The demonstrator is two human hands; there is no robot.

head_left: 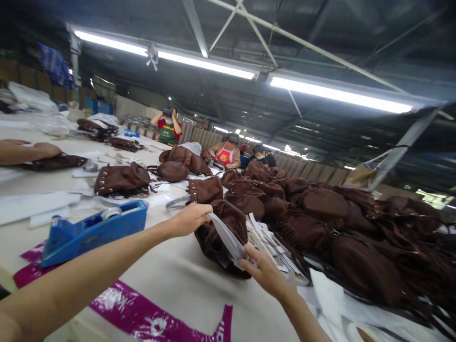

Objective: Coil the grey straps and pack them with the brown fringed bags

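A pale, translucent strip [226,237] stretches slantwise between my two hands, in front of a dark brown bag [231,216] on the table. My left hand [190,219] pinches the strip's upper left end. Its lower right end is gripped by my right hand [261,268], with fingers and thumb bent around it. Behind the bag stands a smaller brown bag with metal eyelets [205,189]. A blue tape dispenser [94,230] rests on the table beyond my left forearm.
Brown bags [324,209] are heaped on the right, beside white paper strips [272,244]. Purple printed plastic [142,313] lies at the near edge. Another person's hands [48,150] touch a brown item at far left. Several people are across the table.
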